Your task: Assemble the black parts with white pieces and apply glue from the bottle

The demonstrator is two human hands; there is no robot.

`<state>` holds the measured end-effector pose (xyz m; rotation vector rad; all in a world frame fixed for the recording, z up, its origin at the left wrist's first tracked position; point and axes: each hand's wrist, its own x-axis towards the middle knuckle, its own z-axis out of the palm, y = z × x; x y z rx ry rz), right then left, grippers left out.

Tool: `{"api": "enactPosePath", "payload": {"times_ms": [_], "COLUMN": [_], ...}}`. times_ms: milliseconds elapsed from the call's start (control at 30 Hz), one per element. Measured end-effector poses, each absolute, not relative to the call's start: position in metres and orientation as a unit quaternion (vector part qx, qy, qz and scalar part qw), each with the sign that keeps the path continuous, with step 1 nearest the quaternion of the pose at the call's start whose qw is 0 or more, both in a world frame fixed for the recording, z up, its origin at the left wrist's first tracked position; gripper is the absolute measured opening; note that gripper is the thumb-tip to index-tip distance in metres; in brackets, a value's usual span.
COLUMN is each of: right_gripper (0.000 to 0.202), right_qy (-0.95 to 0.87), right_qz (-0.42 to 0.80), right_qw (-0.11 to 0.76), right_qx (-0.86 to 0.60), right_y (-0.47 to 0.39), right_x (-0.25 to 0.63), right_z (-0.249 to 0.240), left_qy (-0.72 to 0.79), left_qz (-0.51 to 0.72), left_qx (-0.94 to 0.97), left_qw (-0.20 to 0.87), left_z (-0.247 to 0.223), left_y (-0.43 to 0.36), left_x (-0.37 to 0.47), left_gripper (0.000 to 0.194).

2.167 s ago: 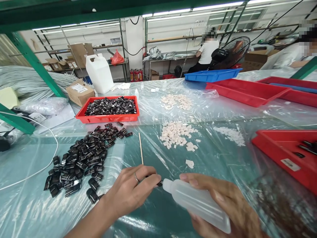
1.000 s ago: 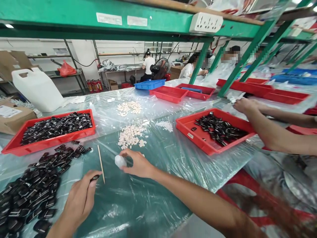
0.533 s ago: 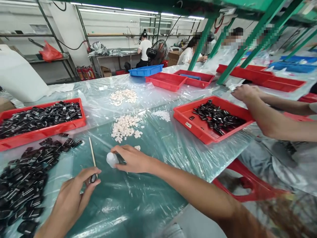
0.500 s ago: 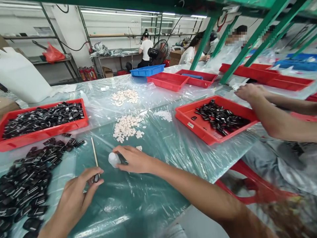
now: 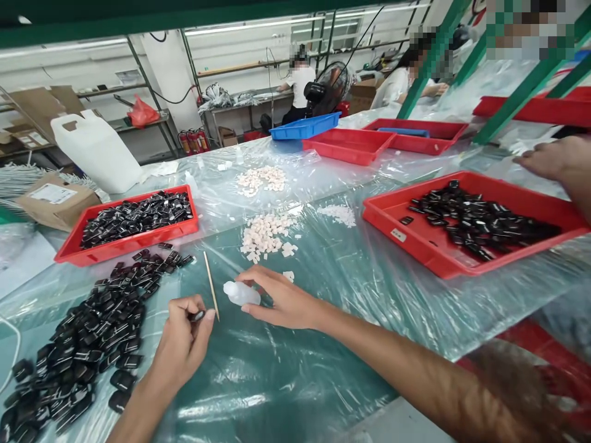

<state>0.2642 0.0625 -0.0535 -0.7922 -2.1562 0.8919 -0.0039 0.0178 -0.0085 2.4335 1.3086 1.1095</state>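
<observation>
My left hand point(image 5: 187, 335) pinches a small dark, shiny piece point(image 5: 197, 316) between thumb and fingers. Just beyond these fingertips, a thin wooden stick point(image 5: 210, 283) lies on the plastic-covered table. In my right hand point(image 5: 281, 300), thumb and fingers curve round a small white squeeze bottle point(image 5: 242, 294), which lies over with its narrow end toward the left. A heap of glossy black pieces point(image 5: 99, 332) spreads out left of my left hand. Past my right hand there is a pile of small cream-coloured pieces point(image 5: 265, 237), with smaller white bits point(image 5: 338, 214) to its right.
Red trays of black pieces stand at left point(image 5: 127, 246) and right point(image 5: 397, 243). A co-worker's hand point(image 5: 549, 160) is above the right tray's far side. Farther back are another cream pile point(image 5: 261, 180), a blue tray point(image 5: 305, 128) and a white jug point(image 5: 99, 151). Green posts point(image 5: 434, 58) slant at upper right.
The bottle has swung from pointing toward me to lying sideways, its narrow end leftward. My left hand keeps the dark piece, now turned slightly. The view has shifted left.
</observation>
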Motion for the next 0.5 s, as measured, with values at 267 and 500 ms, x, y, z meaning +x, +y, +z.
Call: {"api": "enactPosePath", "payload": {"times_ms": [267, 500], "right_gripper": [0.051, 0.041], "right_qy": [-0.828, -0.857], "right_qz": [0.220, 0.056], "right_qw": [0.448, 0.468], "right_qx": [-0.257, -0.207], "right_y": [0.039, 0.037], "right_x": [0.267, 0.269], "right_z": [-0.034, -0.024], "left_qy": [0.436, 0.407], "left_qz": [0.344, 0.316], "left_qx": [0.827, 0.853], "left_qw": [0.092, 0.082], "left_z": [-0.003, 0.007], "left_y": [0.014, 0.010], "left_x": [-0.016, -0.011], "left_gripper": [0.021, 0.024]}}
